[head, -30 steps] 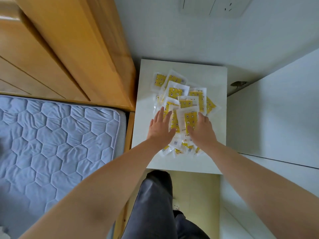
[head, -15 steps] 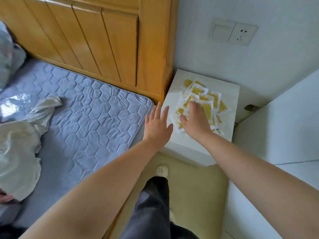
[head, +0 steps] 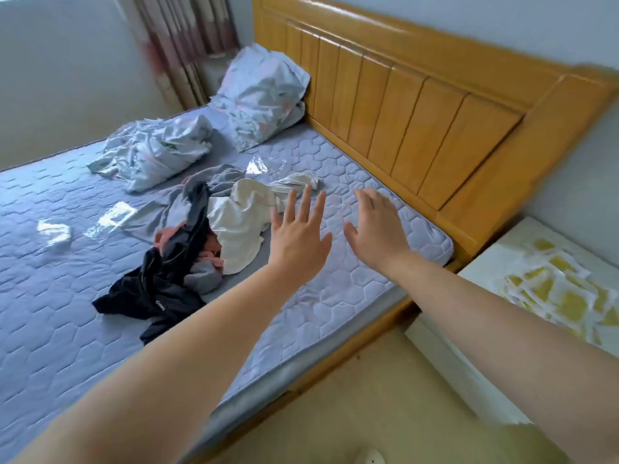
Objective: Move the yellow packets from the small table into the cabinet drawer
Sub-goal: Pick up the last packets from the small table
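Several yellow packets lie in a loose, blurred heap on the small white table at the right edge of the view. My left hand hovers over the mattress with its fingers spread and holds nothing. Close to its right, my right hand is also in the air with relaxed fingers and nothing in it. Both hands are well to the left of the table and apart from the packets. No cabinet drawer is in view.
A bed with a blue quilted mattress and a wooden headboard fills the left and middle. A heap of clothes, crumpled bedding and a pillow lie on it. Beige floor runs between bed and table.
The view has swung left from the table to the bed. Both hands have left the packets and now hover over the mattress, holding nothing.
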The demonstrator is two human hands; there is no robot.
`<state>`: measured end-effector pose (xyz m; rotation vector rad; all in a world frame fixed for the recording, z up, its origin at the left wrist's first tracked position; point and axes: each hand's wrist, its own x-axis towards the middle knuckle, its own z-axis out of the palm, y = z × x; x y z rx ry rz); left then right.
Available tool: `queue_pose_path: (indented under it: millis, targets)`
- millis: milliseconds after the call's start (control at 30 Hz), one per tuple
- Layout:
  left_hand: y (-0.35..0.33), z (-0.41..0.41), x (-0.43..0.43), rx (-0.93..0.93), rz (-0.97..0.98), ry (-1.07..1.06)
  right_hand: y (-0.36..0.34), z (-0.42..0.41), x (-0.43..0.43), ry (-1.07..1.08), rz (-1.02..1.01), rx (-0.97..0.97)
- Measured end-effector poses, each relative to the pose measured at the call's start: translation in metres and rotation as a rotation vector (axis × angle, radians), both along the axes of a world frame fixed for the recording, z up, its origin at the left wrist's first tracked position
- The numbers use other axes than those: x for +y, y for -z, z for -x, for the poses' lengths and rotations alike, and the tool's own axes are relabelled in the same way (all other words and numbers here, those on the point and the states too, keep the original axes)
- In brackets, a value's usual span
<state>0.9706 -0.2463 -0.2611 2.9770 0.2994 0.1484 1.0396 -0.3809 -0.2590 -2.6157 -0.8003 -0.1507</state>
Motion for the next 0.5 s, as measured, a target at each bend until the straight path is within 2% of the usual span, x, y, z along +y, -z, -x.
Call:
queue_pose_path:
  millis: [167, 400, 500]
  targets:
    - [-0.046, 0.100, 0.150, -0.124, -0.070, -0.208, -0.046, 0.073, 0.162, -0.205, 0.028, -0.155]
    - [-0.104, 0.268, 0.337, -0.167, -0.266, -0.447, -0.096, 0.198, 0.367, -0.407, 0.003, -0.401]
    - [-0.122, 0.317, 0.392, -0.165, -0.322, -0.517, -0.116, 0.245, 0.435, -0.475, 0.005, -0.401]
